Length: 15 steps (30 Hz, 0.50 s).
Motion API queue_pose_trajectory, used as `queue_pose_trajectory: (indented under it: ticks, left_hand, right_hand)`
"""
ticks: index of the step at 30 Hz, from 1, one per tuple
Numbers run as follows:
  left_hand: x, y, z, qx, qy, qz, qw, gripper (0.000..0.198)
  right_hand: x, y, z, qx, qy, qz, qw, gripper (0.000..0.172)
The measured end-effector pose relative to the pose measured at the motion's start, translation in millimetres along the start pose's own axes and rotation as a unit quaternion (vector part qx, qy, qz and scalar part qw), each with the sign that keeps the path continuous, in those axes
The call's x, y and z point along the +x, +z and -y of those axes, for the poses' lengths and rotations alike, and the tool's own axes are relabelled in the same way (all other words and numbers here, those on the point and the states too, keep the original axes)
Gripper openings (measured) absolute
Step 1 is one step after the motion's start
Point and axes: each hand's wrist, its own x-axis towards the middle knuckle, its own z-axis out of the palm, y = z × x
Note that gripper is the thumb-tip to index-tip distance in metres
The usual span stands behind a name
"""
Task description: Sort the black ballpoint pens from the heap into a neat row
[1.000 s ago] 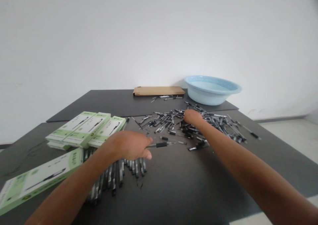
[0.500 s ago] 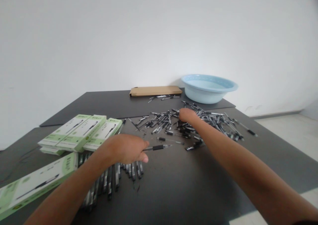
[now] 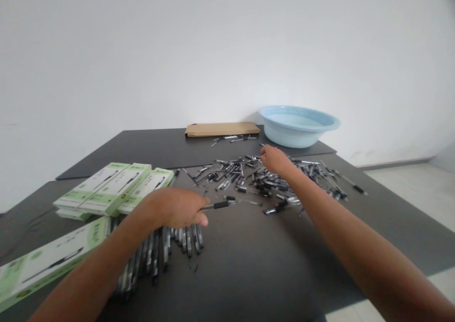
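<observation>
My left hand (image 3: 176, 207) is closed round a black-gripped pen (image 3: 217, 205) whose tip points right, just above the dark table (image 3: 249, 265). Under that hand lies a neat row of several pens (image 3: 167, 246) side by side. My right hand (image 3: 274, 160) reaches far out over a loose heap of pens and pen parts (image 3: 270, 179). Its fingers are pinched together a little above the heap; what they hold is too small to make out.
Green-and-white pen boxes (image 3: 113, 187) are stacked at the left, with another box (image 3: 46, 260) near the front left edge. A light blue basin (image 3: 296, 125) and a brown envelope (image 3: 222, 129) sit at the back. The table's right edge drops to a pale floor.
My right hand has lifted from the heap and drawn slightly up and back. The left hand with its pen has shifted a little to the left.
</observation>
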Motion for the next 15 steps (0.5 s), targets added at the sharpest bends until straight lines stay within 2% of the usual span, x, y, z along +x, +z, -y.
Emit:
queue_pose_trajectory:
  ticks: [4, 5, 8, 15]
  left_hand:
    - [7.3, 1.1, 6.5, -0.009, 0.001, -0.003, 1.0, 0.041]
    - [8.8, 1.3, 7.8, -0.02, 0.002, 0.0, 1.0, 0.038]
    - [11.1, 1.1, 10.7, -0.05, 0.0, 0.012, 0.999, 0.028]
    - [12.7, 2.7, 16.3, -0.073, 0.015, 0.006, 0.997, 0.018]
  right_hand:
    - [-28.5, -6.5, 15.3, 0.09, -0.081, 0.02, 0.992, 0.013]
    - [-36.5, -4.8, 19.7, 0.182, -0.094, 0.026, 0.978, 0.01]
    - [-59.9, 4.5, 32.2, 0.428, -0.122, 0.063, 0.894, 0.002]
    - [-94.0, 17.4, 51.2, 0.649, -0.081, 0.122, 0.746, 0.026]
